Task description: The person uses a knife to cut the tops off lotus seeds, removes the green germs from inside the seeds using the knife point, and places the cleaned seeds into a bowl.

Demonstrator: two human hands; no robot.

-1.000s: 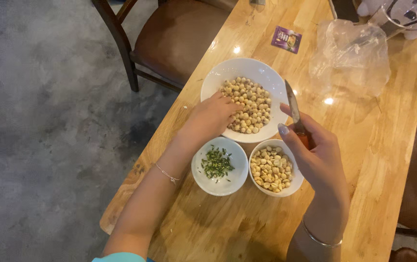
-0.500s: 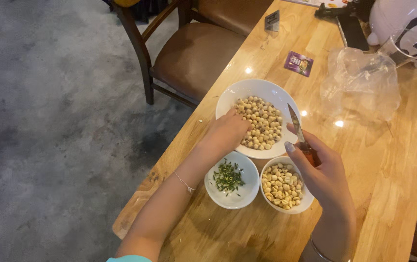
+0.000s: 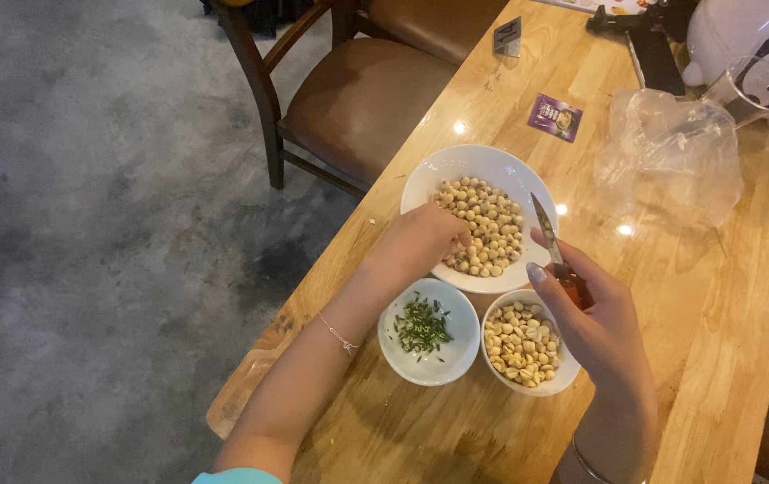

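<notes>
A grey floor fills the left of the view, with a brown-seated wooden chair (image 3: 366, 99) tucked against the wooden table (image 3: 725, 341). Taking the large white bowl (image 3: 483, 166) as the landmark: it holds pale round seeds (image 3: 487, 224), heaped toward its near side. The left hand (image 3: 416, 246) reaches over its near-left rim, fingers curled into the seeds; whether one is pinched, the view does not show. Just below the large bowl sit two small white bowls side by side: the left one (image 3: 429, 332) holds green slivers, the right one (image 3: 528, 345) holds split seed pieces. Right of the seeds, the right hand (image 3: 595, 323) is closed around a small knife (image 3: 547, 235), blade pointing up over the bowl's rim. The seeds look small, light, hard and apt to roll, best pinched between fingertips. Upper right of the bowl lie a small purple packet (image 3: 556, 117) and a crumpled clear plastic bag (image 3: 671, 161).
</notes>
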